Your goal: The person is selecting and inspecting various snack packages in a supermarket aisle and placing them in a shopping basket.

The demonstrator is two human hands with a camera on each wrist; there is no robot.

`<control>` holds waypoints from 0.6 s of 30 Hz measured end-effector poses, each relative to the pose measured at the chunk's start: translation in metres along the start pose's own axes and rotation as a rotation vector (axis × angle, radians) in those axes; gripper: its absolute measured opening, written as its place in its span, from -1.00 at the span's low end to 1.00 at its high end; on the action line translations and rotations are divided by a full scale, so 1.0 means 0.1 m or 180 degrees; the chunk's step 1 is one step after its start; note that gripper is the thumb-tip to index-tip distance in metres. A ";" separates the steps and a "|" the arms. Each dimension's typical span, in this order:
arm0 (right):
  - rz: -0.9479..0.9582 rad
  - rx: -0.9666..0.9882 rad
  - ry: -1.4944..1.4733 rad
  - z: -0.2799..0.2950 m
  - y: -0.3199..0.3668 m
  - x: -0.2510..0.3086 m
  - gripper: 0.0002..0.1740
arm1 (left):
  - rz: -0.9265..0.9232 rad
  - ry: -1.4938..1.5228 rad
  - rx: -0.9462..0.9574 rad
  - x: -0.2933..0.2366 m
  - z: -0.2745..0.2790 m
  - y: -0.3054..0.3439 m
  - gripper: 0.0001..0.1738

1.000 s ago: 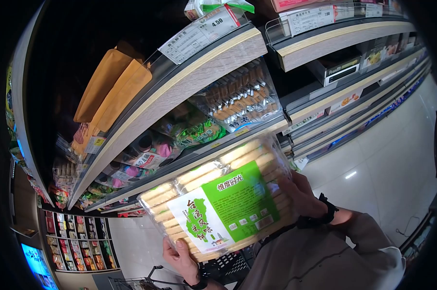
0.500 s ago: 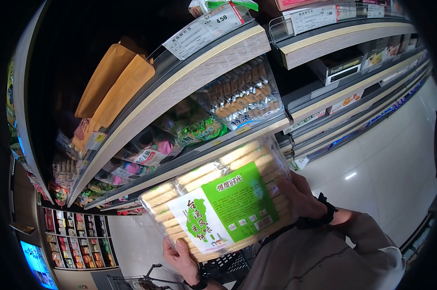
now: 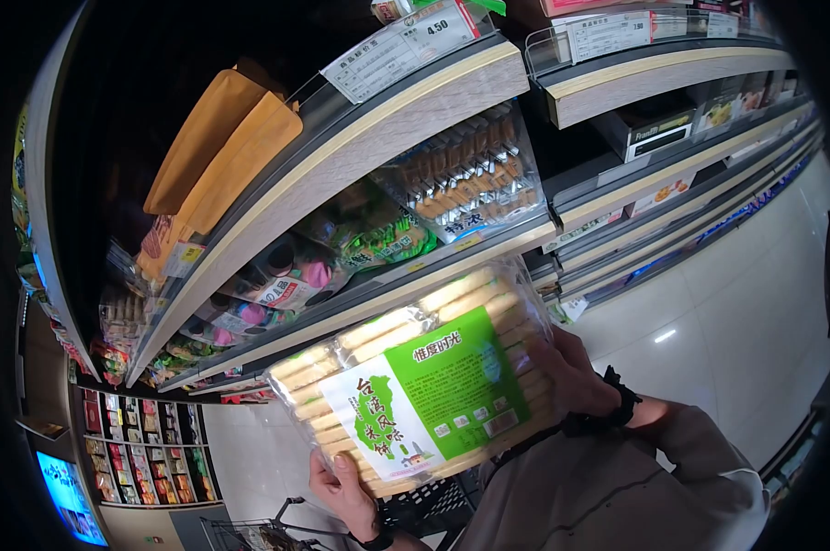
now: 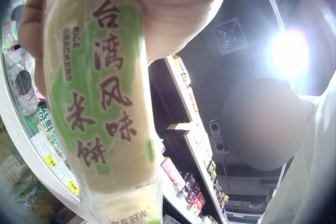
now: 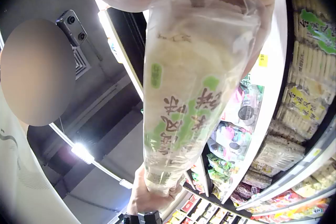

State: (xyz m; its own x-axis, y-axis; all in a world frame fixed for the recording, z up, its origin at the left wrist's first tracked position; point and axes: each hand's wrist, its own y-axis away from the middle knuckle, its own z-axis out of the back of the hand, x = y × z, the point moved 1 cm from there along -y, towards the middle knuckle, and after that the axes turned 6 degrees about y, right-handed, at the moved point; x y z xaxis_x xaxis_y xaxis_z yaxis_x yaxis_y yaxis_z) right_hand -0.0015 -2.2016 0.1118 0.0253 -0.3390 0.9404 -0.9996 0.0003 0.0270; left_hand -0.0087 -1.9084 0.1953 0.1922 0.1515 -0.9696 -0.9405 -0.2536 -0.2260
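A clear-wrapped pack of rice crackers (image 3: 433,395) with a white and green label is held up in front of the body, printed side toward the head camera. My left hand (image 3: 343,491) grips its lower left corner, thumb on the label side. On the right edge, my right hand (image 3: 576,372) holds the pack, its fingers partly hidden behind it. In the left wrist view, one end of the rice cracker pack (image 4: 100,92) reads "RICE CRACKERS", with the hand curled around it. The right wrist view shows the pack's other end (image 5: 184,77) and the left hand (image 5: 149,198) beyond.
Shelves of bagged snacks stand ahead, with a price tag (image 3: 401,46) on the upper edge. Brown paper bags (image 3: 222,156) and a biscuit pack (image 3: 475,174) sit on them. A black cart (image 3: 433,505) is below the pack. Tiled floor (image 3: 700,303) lies to the right.
The head view has turned slightly, so the shelves sit a little farther right and higher. The pack and both hands keep their place and grip.
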 end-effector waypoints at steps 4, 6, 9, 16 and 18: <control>0.0005 -0.0007 -0.0018 -0.01 -0.01 0.00 -0.49 | 0.0002 -0.0017 0.0005 0.00 0.01 -0.01 -0.58; -0.0008 -0.0030 0.0000 -0.02 -0.01 0.02 -0.49 | 0.0003 -0.0017 0.0010 0.00 0.00 -0.02 -0.58; -0.0009 -0.0038 -0.0012 -0.01 0.00 0.02 -0.49 | 0.0004 -0.0018 0.0024 0.00 0.00 -0.02 -0.58; 0.0032 -0.0057 -0.0084 -0.01 0.00 0.01 -0.50 | 0.0003 -0.0030 0.0097 -0.01 -0.01 -0.03 -0.58; 0.0038 -0.0079 -0.0052 0.00 0.00 0.01 -0.49 | -0.0003 -0.0030 0.0082 -0.01 -0.02 -0.03 -0.57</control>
State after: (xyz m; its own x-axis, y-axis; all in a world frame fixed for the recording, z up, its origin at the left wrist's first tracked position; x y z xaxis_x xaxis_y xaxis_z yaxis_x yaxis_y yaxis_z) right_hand -0.0017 -2.2015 0.1129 0.0129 -0.3541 0.9351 -0.9993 0.0278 0.0243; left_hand -0.0053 -1.9096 0.1967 0.1906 0.1608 -0.9684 -0.9473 -0.2287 -0.2244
